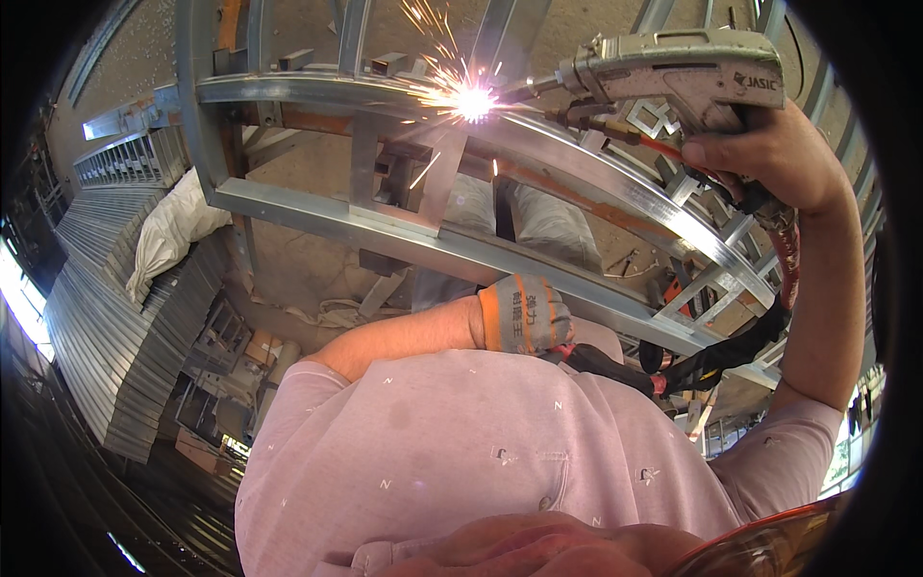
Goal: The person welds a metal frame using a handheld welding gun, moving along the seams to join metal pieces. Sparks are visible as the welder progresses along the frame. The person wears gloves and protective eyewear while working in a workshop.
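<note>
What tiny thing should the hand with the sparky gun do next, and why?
I think the right hand should gently ease the grey gun a tiny way along the curved metal rail. The gun's nozzle points at the bright glow on the rail, and sparks spray from there. Going slowly seems wise, because the glare hides the metal underneath.

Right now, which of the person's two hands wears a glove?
The left hand, in a grey-and-orange glove close to the pink shirt. The right hand is bare and grips the welding gun.
</note>
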`<action>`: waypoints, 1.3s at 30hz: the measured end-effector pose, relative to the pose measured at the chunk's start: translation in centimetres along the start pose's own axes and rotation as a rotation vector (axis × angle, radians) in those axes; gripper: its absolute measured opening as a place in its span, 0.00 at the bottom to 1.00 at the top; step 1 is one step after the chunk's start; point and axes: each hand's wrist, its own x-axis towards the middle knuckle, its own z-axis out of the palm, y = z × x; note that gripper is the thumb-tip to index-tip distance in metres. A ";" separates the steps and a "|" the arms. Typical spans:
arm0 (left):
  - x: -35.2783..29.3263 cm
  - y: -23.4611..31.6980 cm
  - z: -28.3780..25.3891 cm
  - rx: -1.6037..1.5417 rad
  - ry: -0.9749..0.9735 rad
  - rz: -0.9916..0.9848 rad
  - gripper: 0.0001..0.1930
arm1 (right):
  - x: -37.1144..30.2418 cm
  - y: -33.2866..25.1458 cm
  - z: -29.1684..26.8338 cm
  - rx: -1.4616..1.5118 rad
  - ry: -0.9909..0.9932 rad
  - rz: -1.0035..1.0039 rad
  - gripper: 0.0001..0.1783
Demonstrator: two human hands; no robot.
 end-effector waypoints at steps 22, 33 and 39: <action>3.1 0.0 5.0 -0.074 -0.039 0.016 0.22 | -5.4 6.5 -2.8 0.125 0.091 0.019 0.17; 3.6 0.1 5.3 -0.030 0.007 0.012 0.19 | -5.4 9.0 -2.6 0.105 0.019 -0.007 0.16; 4.3 0.6 4.6 0.026 -0.048 -0.022 0.16 | -5.0 8.9 -2.5 0.060 0.002 -0.032 0.18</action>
